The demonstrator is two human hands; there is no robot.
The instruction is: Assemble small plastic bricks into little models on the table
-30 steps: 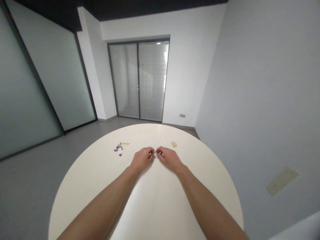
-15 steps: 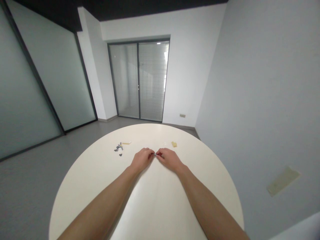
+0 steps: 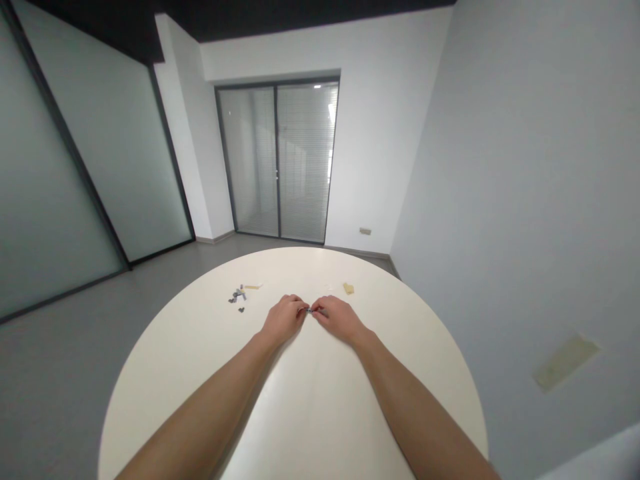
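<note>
My left hand (image 3: pixel 285 317) and my right hand (image 3: pixel 339 316) meet over the middle of the round white table (image 3: pixel 310 400). Between the pinched fingertips of both is a tiny dark grey-blue piece (image 3: pixel 309 310), mostly covered by the fingers and too small to name. Each hand is closed, with thumb and fingers pressed together on it. Left of my left hand lies a small heap of grey and dark pieces (image 3: pixel 238 294). One separate dark piece (image 3: pixel 241 310) rests just in front of that heap.
A thin yellowish stick with a white end (image 3: pixel 252 287) lies beside the heap. Beyond my right hand is a crumpled yellow scrap (image 3: pixel 349 288), with a faint clear bit (image 3: pixel 329 287) to its left. Glass doors (image 3: pixel 277 160) and walls stand behind the table.
Both hands stay almost in place. The fingertips have shifted slightly around the small piece, which shows a little differently between them.
</note>
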